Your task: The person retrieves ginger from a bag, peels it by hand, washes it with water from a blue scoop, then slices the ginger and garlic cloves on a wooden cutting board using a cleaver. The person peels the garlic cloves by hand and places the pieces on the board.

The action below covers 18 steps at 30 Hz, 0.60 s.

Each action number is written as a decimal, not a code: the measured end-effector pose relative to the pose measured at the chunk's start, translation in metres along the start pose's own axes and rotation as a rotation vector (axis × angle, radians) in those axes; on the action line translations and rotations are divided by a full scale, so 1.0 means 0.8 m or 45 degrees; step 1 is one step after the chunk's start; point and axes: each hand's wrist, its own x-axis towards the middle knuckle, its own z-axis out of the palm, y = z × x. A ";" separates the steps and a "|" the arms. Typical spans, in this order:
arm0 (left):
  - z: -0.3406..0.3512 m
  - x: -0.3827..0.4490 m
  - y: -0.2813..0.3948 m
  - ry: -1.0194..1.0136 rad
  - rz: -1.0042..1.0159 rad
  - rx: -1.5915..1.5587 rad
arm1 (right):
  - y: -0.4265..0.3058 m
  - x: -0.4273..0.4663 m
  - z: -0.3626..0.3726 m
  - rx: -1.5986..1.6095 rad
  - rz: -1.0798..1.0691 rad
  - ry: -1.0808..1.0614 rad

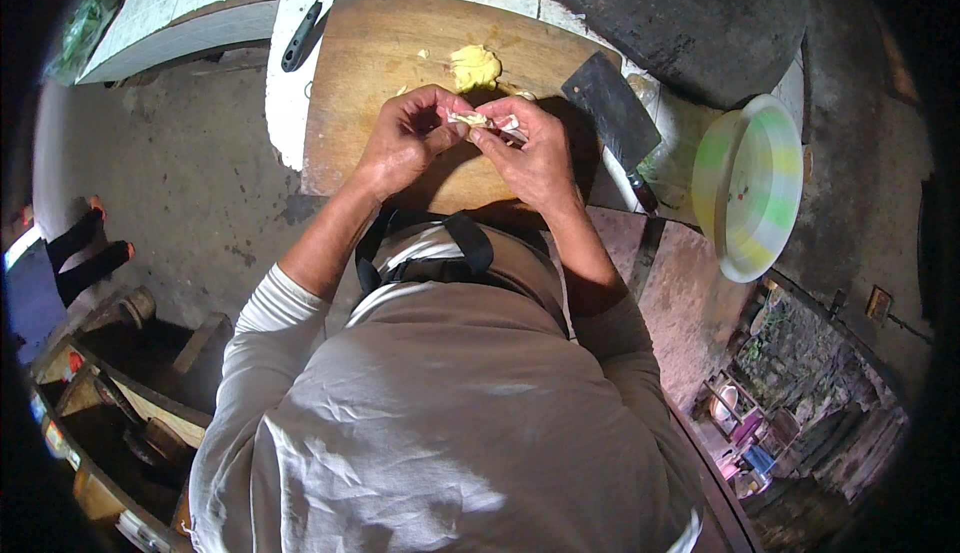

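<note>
My left hand [411,136] and my right hand [529,146] meet over the near half of a wooden cutting board [360,50]. Between their fingertips they hold a small pale, whitish-yellow piece [471,119], perhaps peeled food; which kind I cannot tell. White scraps show at the right fingers. Just beyond my hands, a knobby yellow lump [475,67] lies on the board, with small pale bits around it. A cleaver [613,106] with a broad dark blade rests across the board's right edge, its handle pointing towards me.
A black-handled utensil [302,36] lies left of the board on white tiles. A large dark round lid or pan [675,12] stands at the back right. Right of the cleaver is a striped plastic basin [761,189]. A wooden compartmented box [135,395] sits lower left.
</note>
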 end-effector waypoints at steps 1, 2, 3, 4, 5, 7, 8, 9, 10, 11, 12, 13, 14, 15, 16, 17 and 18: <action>-0.001 0.001 0.002 -0.014 0.006 -0.020 | 0.001 0.001 -0.001 0.005 0.036 -0.017; -0.001 0.001 0.004 -0.001 -0.049 -0.034 | 0.002 0.003 -0.002 0.017 0.044 -0.014; -0.002 0.001 0.006 0.012 -0.112 -0.048 | 0.002 0.004 -0.003 0.027 0.054 -0.012; -0.003 0.001 0.008 0.025 -0.175 -0.061 | 0.003 0.003 -0.005 0.019 0.056 -0.022; -0.002 0.001 0.009 0.031 -0.192 -0.086 | 0.003 0.003 -0.006 0.010 0.058 -0.033; 0.000 0.000 0.010 0.032 -0.213 -0.139 | 0.003 0.001 -0.008 0.037 0.103 -0.081; 0.000 -0.001 0.010 0.045 -0.255 -0.182 | 0.003 -0.001 -0.009 0.072 0.146 -0.116; 0.001 -0.001 0.011 0.046 -0.285 -0.230 | 0.003 -0.002 -0.010 0.107 0.188 -0.152; 0.002 -0.002 0.010 0.059 -0.327 -0.269 | 0.002 -0.003 -0.010 0.101 0.164 -0.154; 0.003 -0.002 0.010 0.025 -0.291 -0.285 | 0.002 -0.004 -0.011 0.095 0.139 -0.155; 0.003 -0.003 0.010 0.004 -0.268 -0.292 | 0.001 -0.004 -0.012 0.088 0.116 -0.156; 0.003 -0.004 0.010 -0.021 -0.239 -0.303 | 0.000 -0.005 -0.012 0.065 0.116 -0.152; 0.003 -0.004 0.010 -0.024 -0.241 -0.301 | -0.001 -0.005 -0.013 0.041 0.116 -0.148; 0.003 -0.005 0.010 -0.029 -0.240 -0.303 | -0.003 -0.005 -0.013 0.022 0.110 -0.144; 0.002 -0.006 0.010 -0.054 -0.229 -0.312 | -0.004 -0.006 -0.015 -0.008 0.130 -0.154; 0.001 -0.006 0.009 -0.055 -0.225 -0.288 | -0.006 -0.008 -0.016 -0.034 0.145 -0.164; 0.001 -0.007 0.009 -0.075 -0.211 -0.271 | -0.007 -0.008 -0.017 -0.060 0.158 -0.175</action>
